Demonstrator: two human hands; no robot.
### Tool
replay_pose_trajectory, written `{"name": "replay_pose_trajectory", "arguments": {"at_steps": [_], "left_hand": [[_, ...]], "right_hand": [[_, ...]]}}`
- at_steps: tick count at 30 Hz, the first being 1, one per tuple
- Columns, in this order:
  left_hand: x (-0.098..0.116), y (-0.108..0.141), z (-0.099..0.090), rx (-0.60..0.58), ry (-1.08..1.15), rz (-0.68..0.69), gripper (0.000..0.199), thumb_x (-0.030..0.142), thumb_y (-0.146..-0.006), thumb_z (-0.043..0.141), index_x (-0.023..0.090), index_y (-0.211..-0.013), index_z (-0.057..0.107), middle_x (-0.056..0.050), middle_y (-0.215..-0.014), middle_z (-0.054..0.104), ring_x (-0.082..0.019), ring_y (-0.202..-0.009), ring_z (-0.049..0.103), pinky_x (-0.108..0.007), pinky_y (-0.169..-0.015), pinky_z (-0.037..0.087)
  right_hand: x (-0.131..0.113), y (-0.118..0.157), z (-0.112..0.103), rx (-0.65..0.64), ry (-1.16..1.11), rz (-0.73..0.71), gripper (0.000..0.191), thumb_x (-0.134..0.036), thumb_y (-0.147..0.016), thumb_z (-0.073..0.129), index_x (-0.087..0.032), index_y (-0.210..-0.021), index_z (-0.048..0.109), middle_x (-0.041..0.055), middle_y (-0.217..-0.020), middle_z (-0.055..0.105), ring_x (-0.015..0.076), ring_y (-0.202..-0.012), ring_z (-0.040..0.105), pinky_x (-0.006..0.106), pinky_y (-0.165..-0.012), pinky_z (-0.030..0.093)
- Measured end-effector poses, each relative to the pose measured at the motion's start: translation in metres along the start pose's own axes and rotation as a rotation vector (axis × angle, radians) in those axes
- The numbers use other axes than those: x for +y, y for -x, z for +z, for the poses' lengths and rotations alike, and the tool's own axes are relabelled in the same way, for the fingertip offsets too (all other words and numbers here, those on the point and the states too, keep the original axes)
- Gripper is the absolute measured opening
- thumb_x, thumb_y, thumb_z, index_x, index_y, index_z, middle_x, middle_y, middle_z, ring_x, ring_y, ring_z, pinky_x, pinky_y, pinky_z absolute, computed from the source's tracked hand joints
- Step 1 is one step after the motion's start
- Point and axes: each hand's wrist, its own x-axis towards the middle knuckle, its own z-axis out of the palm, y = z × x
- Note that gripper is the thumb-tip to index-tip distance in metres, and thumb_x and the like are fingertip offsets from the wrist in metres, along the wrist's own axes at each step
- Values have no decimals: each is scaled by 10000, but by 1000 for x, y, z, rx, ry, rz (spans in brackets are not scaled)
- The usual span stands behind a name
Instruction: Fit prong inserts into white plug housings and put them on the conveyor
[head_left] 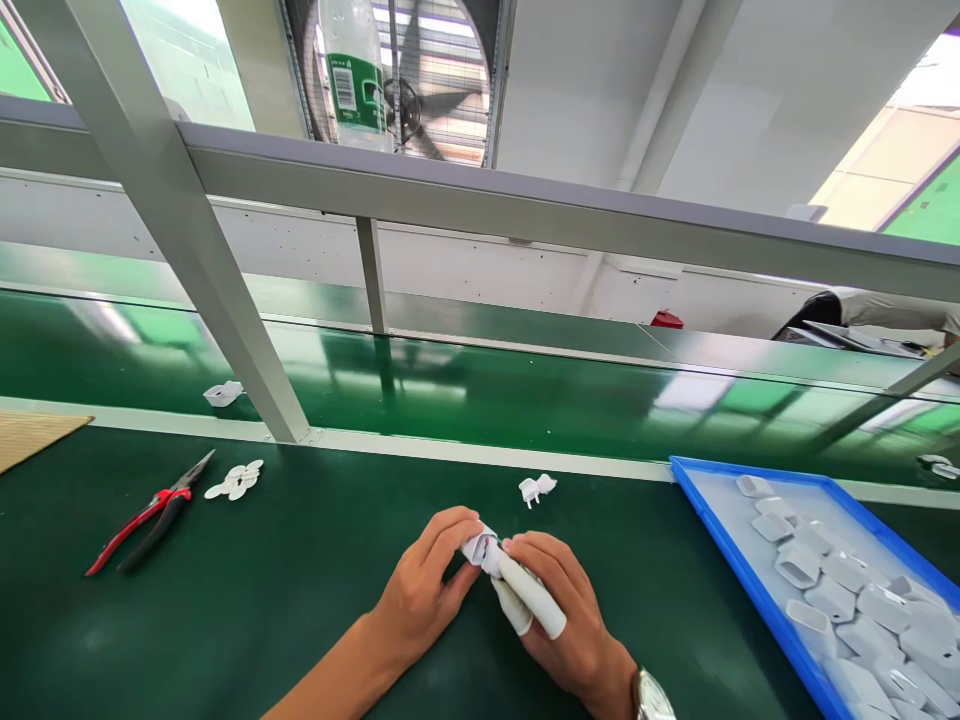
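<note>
Small white plastic part pinched between fingers of left hand and right hand, low over bench, mid-front. White sleeves worn on two right fingers. Open bench all round. One plug piece beyond; one pliers far left; blue tray of many white shells bounds right.

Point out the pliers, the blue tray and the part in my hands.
pliers (154, 515): head view, red handles near the pivot.
blue tray (739, 570): head view, left rim.
white part (478, 547): head view, its body between both hands.
</note>
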Motion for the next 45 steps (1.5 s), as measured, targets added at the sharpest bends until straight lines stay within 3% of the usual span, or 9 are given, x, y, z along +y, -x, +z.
{"name": "replay_pose_trajectory", "arguments": {"at_steps": [18,27,32,37,41,45], "left_hand": [[-1,2,1,-49,-15,24,345,48,-941,609,177,-1258,568,-106,-1148,659,-191,-1071,684,-302,-949,609],[-1,5,3,-94,-13,-8,363,85,-967,582,197,-1309,538,-102,-1150,648,-192,-1046,684,-313,-930,612],[0,7,5,-71,-21,-13,346,110,-980,576,204,-1311,534,-102,-1141,647,-188,-1033,684,-304,-906,615],[-1,6,8,-54,3,-48,275,161,-980,608,192,-1250,566,-92,-1107,659,-182,-1004,687,-292,-892,615],[0,4,8,-39,18,-50,277,135,-971,598,183,-1243,574,-93,-1107,661,-181,-1011,687,-288,-901,613],[3,6,9,-55,17,-25,325,73,-954,572,188,-1257,575,-90,-1097,658,-174,-981,689,-278,-861,620]], "right_hand": [[1,-2,3,-27,1,15,715,18,-887,615,-240,-1531,440,127,-1191,692,285,-1112,670,505,-943,622],[-1,-16,2,-14,-69,39,598,-1,-923,592,-261,-1456,514,103,-1128,704,248,-1056,675,453,-904,628],[0,-16,3,-26,-62,56,594,-62,-924,625,-257,-1470,496,133,-1254,652,274,-1172,638,485,-986,595],[5,-13,7,-76,-176,93,556,-93,-940,617,-250,-1457,487,120,-1218,655,248,-1120,638,444,-935,609],[4,-14,9,-39,-227,100,545,-56,-940,611,-248,-1438,503,117,-1197,656,234,-1080,631,417,-902,609],[-1,-16,6,-100,-129,65,559,13,-930,530,-215,-1439,502,135,-1193,643,246,-1093,612,439,-924,596]]}}
